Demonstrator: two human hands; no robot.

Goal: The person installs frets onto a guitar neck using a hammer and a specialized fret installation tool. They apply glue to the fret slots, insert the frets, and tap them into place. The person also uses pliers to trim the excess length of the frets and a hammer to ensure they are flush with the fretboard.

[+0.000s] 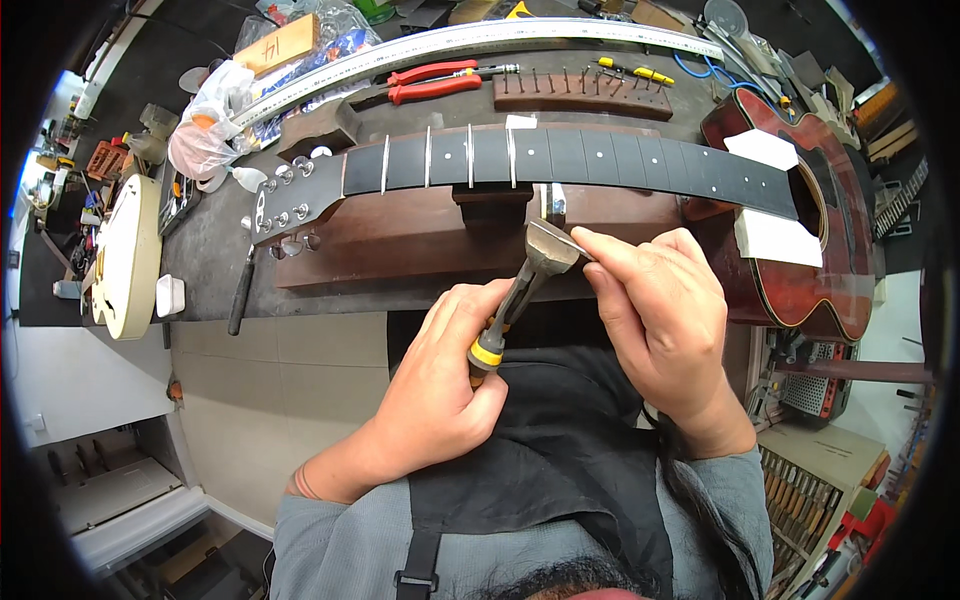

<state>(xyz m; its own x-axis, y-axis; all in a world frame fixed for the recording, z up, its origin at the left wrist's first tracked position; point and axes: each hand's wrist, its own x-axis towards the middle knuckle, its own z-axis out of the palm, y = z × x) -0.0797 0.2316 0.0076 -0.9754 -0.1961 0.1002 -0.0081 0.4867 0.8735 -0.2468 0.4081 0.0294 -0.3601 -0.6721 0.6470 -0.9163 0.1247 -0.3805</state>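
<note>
My left hand [435,375] is wrapped around the yellow-and-black handles of end nippers [550,250], whose wide jaws point up and away from me. At the jaws, my right hand [665,320] pinches a thin strip of fret wire [583,253] between thumb and fingertips. Whether the jaws touch the wire, I cannot tell. Just beyond lies a guitar's dark fretboard [600,162], with several shiny frets near the headstock [285,208] and bare slots towards the red body [845,280]. A black support [492,208] sits under the neck.
A brown wooden block [400,240] lies below the neck. Behind are red-handled pliers [435,90], a wooden rack of small pins [580,97] and a long metal ruler [450,42]. A cream guitar body [130,260] stands left; a black-handled tool [242,290] lies at the bench edge.
</note>
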